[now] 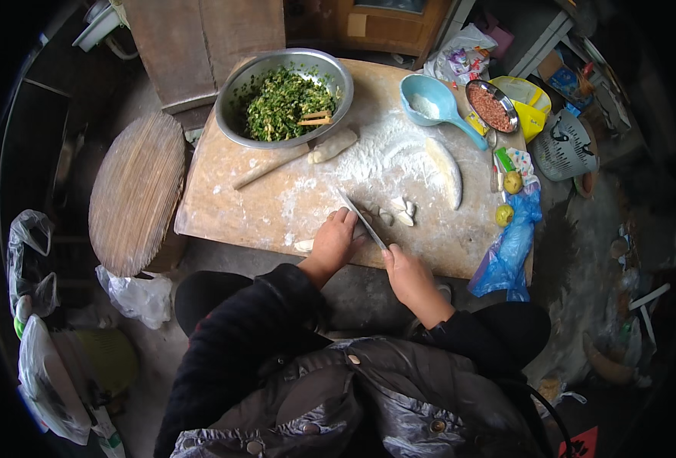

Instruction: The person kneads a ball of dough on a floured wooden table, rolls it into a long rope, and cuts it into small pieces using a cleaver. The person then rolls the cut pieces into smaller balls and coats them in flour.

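The right hand (pixel 408 273) has its grip closed round the handle of a long, straight metal knife (pixel 362 218), blade slanting up and leftward. Just left of it, the left hand (pixel 332 243) bends over a pale, floury dough roll (pixel 304 245) near the front edge of the pale wooden bench (pixel 227 206); how tightly those fingers close is hidden. The step in hand looks like cutting the roll into small lumps: several white, stubby dough pieces (pixel 404 214) lie right of the blade. The next cut calls for a steady roll and fingertips clear of the edge. Farther out lie a thick, curved dough strip (pixel 443 174) and a plain wooden rolling pin (pixel 271 167).
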A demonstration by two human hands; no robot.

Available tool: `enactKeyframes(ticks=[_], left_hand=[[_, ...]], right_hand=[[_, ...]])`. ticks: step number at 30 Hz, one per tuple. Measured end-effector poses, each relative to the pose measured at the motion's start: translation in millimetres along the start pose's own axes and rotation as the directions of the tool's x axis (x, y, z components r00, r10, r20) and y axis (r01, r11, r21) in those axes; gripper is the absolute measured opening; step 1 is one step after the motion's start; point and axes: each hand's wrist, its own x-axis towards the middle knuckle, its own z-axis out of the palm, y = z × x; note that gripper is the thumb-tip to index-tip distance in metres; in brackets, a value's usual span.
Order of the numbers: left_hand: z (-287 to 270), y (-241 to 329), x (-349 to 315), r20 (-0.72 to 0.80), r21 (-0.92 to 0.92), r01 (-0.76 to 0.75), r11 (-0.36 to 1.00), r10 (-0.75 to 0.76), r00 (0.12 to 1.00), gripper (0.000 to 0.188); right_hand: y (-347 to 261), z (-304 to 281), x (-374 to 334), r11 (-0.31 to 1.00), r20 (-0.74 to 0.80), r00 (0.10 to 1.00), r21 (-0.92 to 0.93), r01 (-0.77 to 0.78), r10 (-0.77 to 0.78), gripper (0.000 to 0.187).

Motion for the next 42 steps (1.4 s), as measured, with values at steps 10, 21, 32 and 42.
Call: enactKeyframes(ticks=[10, 21, 32, 42], left_hand=[[5, -8, 15, -0.112, -0.209, -0.007, 0.978, -0.017, 0.994, 0.027], [3, -11, 15, -0.117, -0.153, -0.035, 0.988, 0.017, 0.993, 0.023], [-6, -10, 9, 0.093, -0.066, 0.138, 0.988, -0.132, 0.987, 0.023], [14, 7, 18, -0.040, -0.064, -0.127, 0.990, 0.125, 0.991, 0.027]], right_hand=[[18, -21, -8, 0.984, -0.117, 0.991, 0.173, -0.038, 0.059, 0.035], [-2, -10, -4, 0.998, 0.056, 0.996, -0.025, -0.065, 0.066, 0.034], [34, -10, 11, 0.979, -0.100, 0.983, 0.145, -0.140, 0.156, 0.042], [19, -38, -24, 0.994, -0.069, 0.995, 0.084, -0.070, 0.075, 0.037]])
